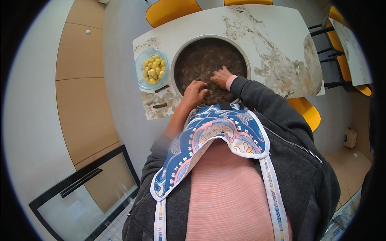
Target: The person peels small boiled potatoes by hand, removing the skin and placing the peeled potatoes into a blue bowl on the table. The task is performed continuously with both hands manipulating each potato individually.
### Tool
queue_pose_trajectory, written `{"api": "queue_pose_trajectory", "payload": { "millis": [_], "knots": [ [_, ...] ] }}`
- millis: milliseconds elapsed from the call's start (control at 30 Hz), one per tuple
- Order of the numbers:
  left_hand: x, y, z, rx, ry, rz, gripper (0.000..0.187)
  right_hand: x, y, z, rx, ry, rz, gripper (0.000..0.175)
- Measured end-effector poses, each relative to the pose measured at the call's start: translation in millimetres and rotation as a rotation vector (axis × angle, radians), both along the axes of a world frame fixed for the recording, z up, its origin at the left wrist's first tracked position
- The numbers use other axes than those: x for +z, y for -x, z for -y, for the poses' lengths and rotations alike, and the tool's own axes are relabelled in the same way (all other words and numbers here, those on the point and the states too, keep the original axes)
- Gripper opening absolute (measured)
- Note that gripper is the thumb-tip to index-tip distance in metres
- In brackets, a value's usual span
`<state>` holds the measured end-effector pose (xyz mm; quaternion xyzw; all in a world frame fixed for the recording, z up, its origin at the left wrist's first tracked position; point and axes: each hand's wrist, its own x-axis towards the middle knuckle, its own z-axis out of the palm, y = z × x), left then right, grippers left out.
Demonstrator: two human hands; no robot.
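Note:
A large round metal basin [248,64] stands on the table in front of me. It holds murky brown water with many brown scraps [196,67], perhaps peelings. My left hand [195,92] is over the near left part of the basin, its fingers curled towards the water; whether anything is between them is hidden. My right hand [221,77] reaches in from the right, fingertips at the water's surface, and what they touch cannot be made out. Left of the basin, a clear bluish bowl [139,79] contains several small peeled potatoes [154,68].
Two narrow dark brown pieces [162,88] lie on the marbled white table [280,33] near the bowl. Yellow chairs [172,12] stand around it, one [304,113] close to my right. A second table [351,54] is at the far right. A black-framed glass door [87,192] is at lower left.

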<state>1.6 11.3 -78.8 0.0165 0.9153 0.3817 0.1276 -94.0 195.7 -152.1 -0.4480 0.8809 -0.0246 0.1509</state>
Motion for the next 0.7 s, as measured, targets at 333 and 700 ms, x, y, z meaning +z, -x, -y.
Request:
{"api": "queue_pose_trajectory", "payload": {
  "millis": [333,700],
  "knots": [
    [-0.5,-3.9,6.9,0.009,0.026,-0.033,0.027,-0.9,25.8,-29.2,-0.396,0.42,0.231,0.025],
    [14.5,14.8,-16.8,0.329,-0.666,0.165,0.036,59.9,11.5,-39.5,-0.556,1.004,1.331,0.035]
  ]
}}
